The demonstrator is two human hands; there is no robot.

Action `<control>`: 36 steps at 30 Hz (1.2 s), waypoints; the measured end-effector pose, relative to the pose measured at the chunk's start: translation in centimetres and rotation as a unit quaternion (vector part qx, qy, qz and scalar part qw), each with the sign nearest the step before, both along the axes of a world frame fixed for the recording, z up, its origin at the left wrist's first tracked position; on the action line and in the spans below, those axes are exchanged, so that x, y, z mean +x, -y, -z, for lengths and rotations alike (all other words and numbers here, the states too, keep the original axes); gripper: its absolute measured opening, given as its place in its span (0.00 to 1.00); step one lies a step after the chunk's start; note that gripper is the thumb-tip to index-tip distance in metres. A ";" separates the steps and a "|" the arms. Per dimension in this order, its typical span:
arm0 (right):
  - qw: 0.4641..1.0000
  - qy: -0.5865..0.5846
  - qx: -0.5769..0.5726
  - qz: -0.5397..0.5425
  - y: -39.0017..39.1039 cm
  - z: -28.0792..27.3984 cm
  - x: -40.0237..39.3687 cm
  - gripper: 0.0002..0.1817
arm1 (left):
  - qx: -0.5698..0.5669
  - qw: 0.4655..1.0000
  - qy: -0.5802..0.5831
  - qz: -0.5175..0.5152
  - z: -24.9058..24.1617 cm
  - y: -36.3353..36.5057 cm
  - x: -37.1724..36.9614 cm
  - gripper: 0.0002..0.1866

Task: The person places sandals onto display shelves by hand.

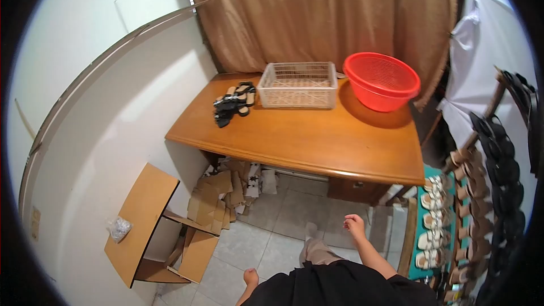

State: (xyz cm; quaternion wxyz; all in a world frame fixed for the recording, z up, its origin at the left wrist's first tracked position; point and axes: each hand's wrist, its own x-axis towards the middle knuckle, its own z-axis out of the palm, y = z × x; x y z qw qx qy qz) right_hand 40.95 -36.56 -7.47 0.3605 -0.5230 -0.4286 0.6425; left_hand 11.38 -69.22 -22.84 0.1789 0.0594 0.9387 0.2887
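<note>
My left hand (251, 276) is low at the bottom of the view over the tiled floor, its fingers curled; whether anything is inside is too small to tell. To the right, my right hand (354, 224) hangs in front of the wooden desk (294, 136), its fingers partly bent and apart, with nothing in them. Neither hand touches the desk. On the desktop, black sandals (229, 103) lie in a pile at the left, a whitish plastic crate (297, 97) stands at the middle back, and a red basket (381, 82) is at the right.
Cardboard pieces (226, 190) are heaped under the desk. A small wooden shelf unit (141, 215) at the left bears a clear plastic bag (119, 229). Racks at the right hold white sandals (433, 221) and black footwear (504, 170). A brown curtain (317, 17) hangs behind.
</note>
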 end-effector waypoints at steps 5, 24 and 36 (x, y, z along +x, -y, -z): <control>1.000 -0.017 -0.012 -0.014 -8.1 -0.4 -8.2 0.08 | 0.070 0.996 0.009 -0.055 -0.2 -7.2 -4.9 0.11; 0.730 0.415 0.399 -0.369 -26.8 -4.1 -35.8 0.27 | 0.421 0.890 0.162 0.061 -16.6 -45.1 -27.1 0.12; 0.769 0.462 0.387 -0.212 -29.6 -3.3 -51.5 0.28 | 0.389 0.843 0.360 0.094 -21.8 -60.9 -45.9 0.24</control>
